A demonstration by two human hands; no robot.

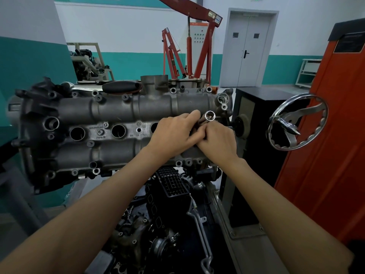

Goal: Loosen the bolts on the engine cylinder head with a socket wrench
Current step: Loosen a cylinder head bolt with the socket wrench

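A grey cast cylinder head [118, 107] lies across the middle of the view on an engine stand, with round plug holes and several bolt bosses along its edges. Over its right end, both hands meet around a socket wrench. The shiny socket [210, 116] points up toward the camera, open end showing. My left hand [173, 133] curls its fingers round the tool just below the socket. My right hand [219, 141] grips the tool's lower part from the right. The handle itself is hidden between the hands.
A chrome handwheel [296, 123] of the stand sticks out at right, beside an orange cabinet [325, 135]. Below the head sit a black intake part [171, 182] and pipes. Red engine cranes [189, 52] and a grey double door [246, 50] stand behind.
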